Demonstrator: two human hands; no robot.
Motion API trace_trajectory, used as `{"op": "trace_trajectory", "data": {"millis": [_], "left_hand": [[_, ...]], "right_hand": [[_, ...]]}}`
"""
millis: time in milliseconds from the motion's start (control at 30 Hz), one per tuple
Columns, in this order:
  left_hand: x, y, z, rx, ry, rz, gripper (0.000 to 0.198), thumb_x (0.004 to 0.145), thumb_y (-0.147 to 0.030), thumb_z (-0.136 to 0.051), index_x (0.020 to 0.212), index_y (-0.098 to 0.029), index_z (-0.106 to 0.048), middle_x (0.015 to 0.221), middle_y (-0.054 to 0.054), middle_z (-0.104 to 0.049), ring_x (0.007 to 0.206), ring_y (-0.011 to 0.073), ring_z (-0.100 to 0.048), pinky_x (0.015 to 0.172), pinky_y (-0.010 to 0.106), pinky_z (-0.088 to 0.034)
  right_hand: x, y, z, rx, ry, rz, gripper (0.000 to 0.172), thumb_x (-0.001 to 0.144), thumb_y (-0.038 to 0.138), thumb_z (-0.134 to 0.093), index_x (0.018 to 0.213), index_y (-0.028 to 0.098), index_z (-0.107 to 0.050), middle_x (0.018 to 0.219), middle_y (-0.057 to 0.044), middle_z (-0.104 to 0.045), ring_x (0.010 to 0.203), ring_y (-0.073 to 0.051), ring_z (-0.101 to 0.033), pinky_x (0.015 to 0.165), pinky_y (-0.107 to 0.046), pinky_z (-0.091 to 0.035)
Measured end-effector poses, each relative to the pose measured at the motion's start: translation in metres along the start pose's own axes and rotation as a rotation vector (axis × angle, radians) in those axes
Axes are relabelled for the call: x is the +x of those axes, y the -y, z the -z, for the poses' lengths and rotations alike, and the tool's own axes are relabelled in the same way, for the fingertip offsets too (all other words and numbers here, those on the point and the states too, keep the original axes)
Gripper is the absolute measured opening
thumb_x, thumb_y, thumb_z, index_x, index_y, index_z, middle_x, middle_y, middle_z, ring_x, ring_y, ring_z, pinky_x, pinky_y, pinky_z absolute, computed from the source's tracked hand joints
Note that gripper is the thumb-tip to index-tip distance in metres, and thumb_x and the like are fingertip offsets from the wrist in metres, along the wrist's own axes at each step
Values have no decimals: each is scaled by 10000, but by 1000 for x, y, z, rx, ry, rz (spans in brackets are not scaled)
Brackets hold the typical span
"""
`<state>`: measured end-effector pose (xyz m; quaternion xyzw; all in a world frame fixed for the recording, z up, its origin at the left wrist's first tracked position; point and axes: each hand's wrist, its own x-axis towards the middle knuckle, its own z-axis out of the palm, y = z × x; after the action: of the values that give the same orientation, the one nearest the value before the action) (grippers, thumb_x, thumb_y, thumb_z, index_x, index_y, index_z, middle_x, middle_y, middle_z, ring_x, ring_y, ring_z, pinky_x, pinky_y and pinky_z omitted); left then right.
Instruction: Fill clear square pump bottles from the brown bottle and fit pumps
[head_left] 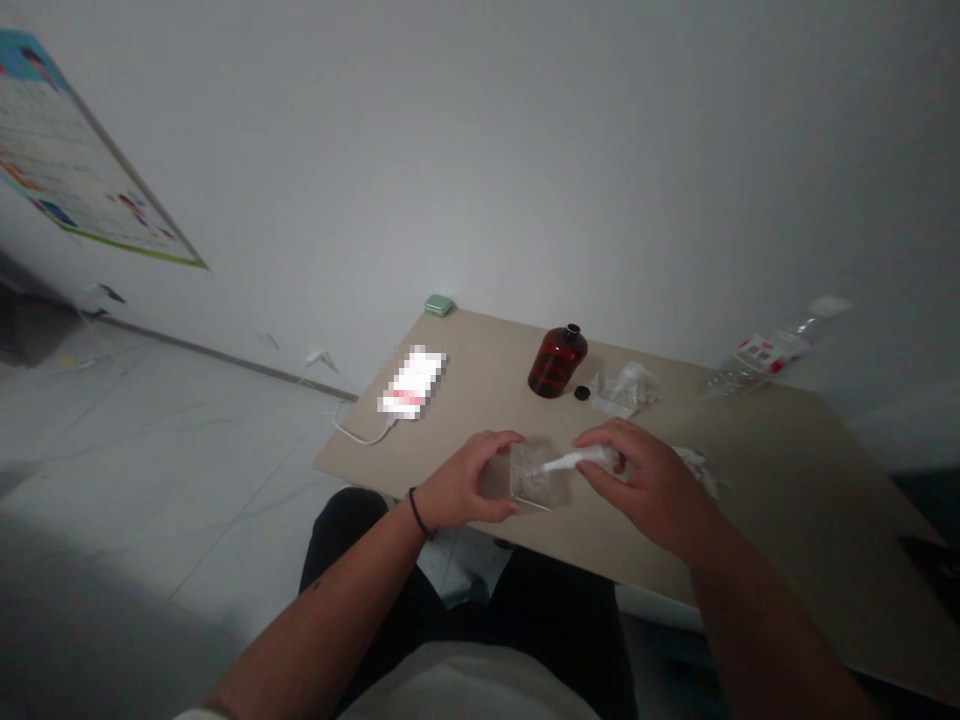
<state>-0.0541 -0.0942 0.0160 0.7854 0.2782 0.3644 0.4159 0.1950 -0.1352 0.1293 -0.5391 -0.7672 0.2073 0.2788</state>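
There are two hands (469,485) (646,468), one clear box (534,482) and one white object (564,462). I count two bottles (556,364) (761,355), one black cap (582,394).

Clear box (534,482), straight-edged. White implement (564,462), slender, tapered; nearly level, narrow end towards the box, contact unclear.

Legible text: none that I can resolve from my remote station. Markings, by carrier, are as follows. Poster (90,155) on the wall (465,160): I observe rows of print below a blue block, with small coloured pictures and a green lower edge; the characters are too blurred to read. Label (760,353) on the clear bottle (808,325): I distinguish white and red areas with dark marks, wording unresolved. Bright screen (416,375) on the table (484,345): coarse blocks cover it, including a reddish band; I cannot read any content.
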Motion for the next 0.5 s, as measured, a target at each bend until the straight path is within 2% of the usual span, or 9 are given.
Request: {"op": "trace_trajectory", "data": {"millis": [133,333,500], "left_hand": [[0,-2,1,11,7,-6,788,747,-469,-822,1419,-209,-503,1276,130,-606,1161,306,-580,1045,478,-475],[-1,-2,0,-7,5,29,797,749,-428,-829,1443,-235,-488,1350,132,-585,1220,322,-567,1082,498,-461],[-4,4,-2,-70,-2,77,813,778,-404,-824,1476,-240,-440,1405,145,-550,1256,326,-565,1072,494,-478]], "right_hand": [[-1,3,2,7,52,-28,161,841,383,-635,852,236,-700,777,-23,-688,650,-163,-583,622,-294,-436],[-7,-6,6,51,-40,-150,231,836,470,-647,823,245,-700,653,8,-613,558,-149,-501,534,-284,-367],[-15,-23,7,121,-144,-241,225,836,458,-654,813,237,-688,632,19,-575,558,-140,-480,530,-277,-362]]}}
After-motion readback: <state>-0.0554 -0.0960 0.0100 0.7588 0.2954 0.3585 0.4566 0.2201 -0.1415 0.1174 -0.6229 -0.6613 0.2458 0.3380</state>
